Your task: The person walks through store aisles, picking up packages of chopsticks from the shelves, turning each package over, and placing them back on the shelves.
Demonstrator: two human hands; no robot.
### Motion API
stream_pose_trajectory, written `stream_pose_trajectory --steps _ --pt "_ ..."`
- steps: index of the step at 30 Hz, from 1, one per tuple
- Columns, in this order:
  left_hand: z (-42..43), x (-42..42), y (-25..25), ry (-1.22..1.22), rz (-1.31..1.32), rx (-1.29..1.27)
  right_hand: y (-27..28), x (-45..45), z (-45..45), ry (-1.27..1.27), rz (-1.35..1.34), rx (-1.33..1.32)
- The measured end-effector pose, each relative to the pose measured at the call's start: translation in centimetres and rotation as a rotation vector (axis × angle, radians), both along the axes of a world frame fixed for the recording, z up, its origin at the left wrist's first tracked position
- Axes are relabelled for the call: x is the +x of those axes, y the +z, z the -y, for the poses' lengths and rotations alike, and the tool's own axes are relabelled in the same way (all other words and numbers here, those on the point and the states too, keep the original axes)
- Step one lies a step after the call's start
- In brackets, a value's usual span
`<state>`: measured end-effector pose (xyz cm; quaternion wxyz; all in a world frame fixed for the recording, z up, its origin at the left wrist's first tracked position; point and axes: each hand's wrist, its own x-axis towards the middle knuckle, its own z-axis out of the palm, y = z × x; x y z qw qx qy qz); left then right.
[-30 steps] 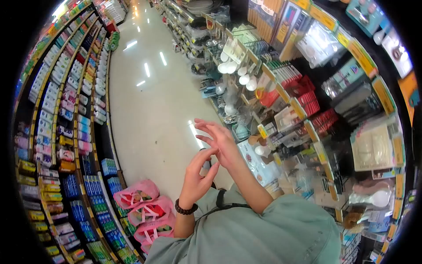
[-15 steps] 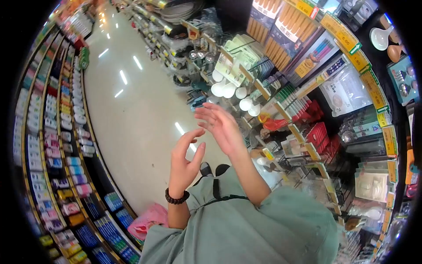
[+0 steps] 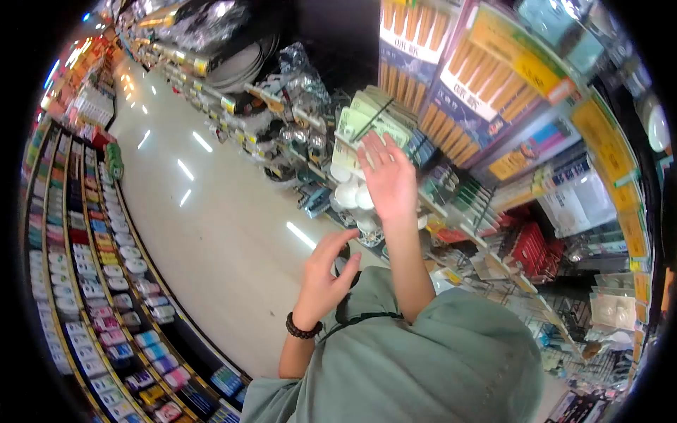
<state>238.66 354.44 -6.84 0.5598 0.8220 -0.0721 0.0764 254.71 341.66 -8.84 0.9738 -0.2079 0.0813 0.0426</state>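
My right hand (image 3: 389, 182) is raised at the rack on the right, palm facing me, fingers stretched out and nothing in them. Its fingertips overlap pale green carded packs (image 3: 363, 116) hanging on a hook; whether they touch I cannot tell. White spoons (image 3: 347, 194) hang just left of its palm, partly hidden by it. Lower down and to the left, my left hand (image 3: 326, 282), with a dark beaded bracelet (image 3: 303, 328) on the wrist, hovers in front of my body. Its thumb stands apart from the curved fingers, and it holds nothing.
Packs of wooden chopsticks (image 3: 469, 92) hang above right, near yellow price tags (image 3: 606, 148). Red items (image 3: 529, 250) hang lower on the same rack. A shiny aisle floor (image 3: 211, 247) runs between this rack and the shelves of small packages (image 3: 106, 310) on the left.
My right hand has moved up and right, closer to the hanging green packs. My left hand sits slightly lower and further right. The view has shifted toward the rack.
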Motion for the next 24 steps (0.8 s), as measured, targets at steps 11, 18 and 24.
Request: stream_pose_trajectory --steps 11,18,24 --pt "-2.1 15.1 3.0 -0.205 0.141 0.055 -1.2 12.0 0.2 -0.251 -0.030 0.000" --pt "-1.8 22.3 2.0 -0.337 0.240 0.012 -2.3 11.6 -0.4 -0.238 -0.083 -0.129" --pt "-1.6 28.2 1.2 -0.325 0.108 -0.339 -1.7 10.8 -1.9 -0.330 -0.055 -0.081"
